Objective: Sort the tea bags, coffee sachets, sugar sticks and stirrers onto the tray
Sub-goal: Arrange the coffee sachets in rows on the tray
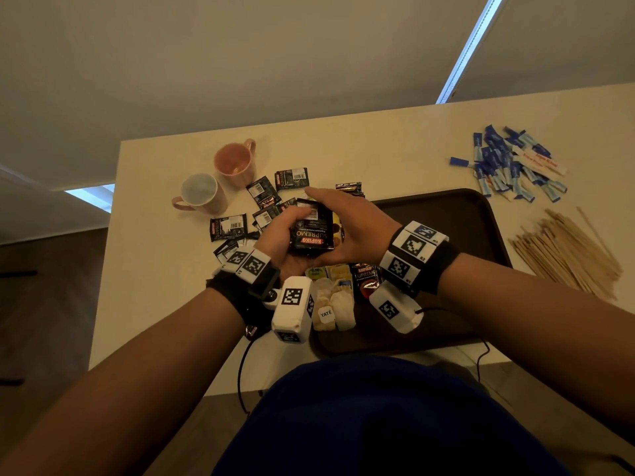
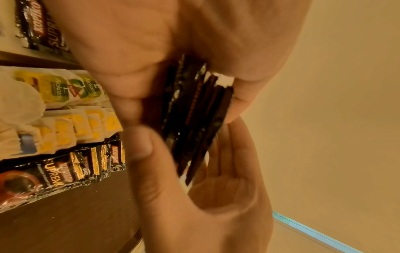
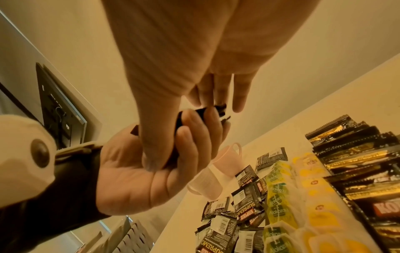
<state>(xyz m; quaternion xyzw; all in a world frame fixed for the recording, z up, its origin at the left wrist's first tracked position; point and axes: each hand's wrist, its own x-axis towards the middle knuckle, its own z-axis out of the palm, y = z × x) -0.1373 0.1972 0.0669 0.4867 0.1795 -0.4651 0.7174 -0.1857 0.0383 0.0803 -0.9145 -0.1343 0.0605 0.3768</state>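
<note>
Above tray [image 1: 481, 214] | coffee sachets [image 1: 311, 231] stacked between palms | left hand [image 1: 278, 242], right hand [image 1: 357, 228] both gripping

Black coffee sachets [image 1: 311, 231] – blue-white sugar sticks [image 1: 508, 166] – brown tray [image 1: 474, 214].

A stack of dark coffee sachets [image 2: 194, 116] is seen edge-on at the centre of the frame, gripped by the left hand [image 2: 207, 202], which rises from the lower middle with its thumb [image 2: 147, 154] laid along the stack's left side. The right hand [image 2: 173, 42] is shown coming down from the top, its fingers closed over the stack's upper end. Along the left edge, rows of yellow tea bags [image 2: 71, 123] and black sachets [image 2: 65, 171] are laid out on a dark brown tray [image 2: 75, 222]. One more sachet [image 2: 41, 25] is seen at the upper left, on the pale bench beyond the tray's rim.
</note>
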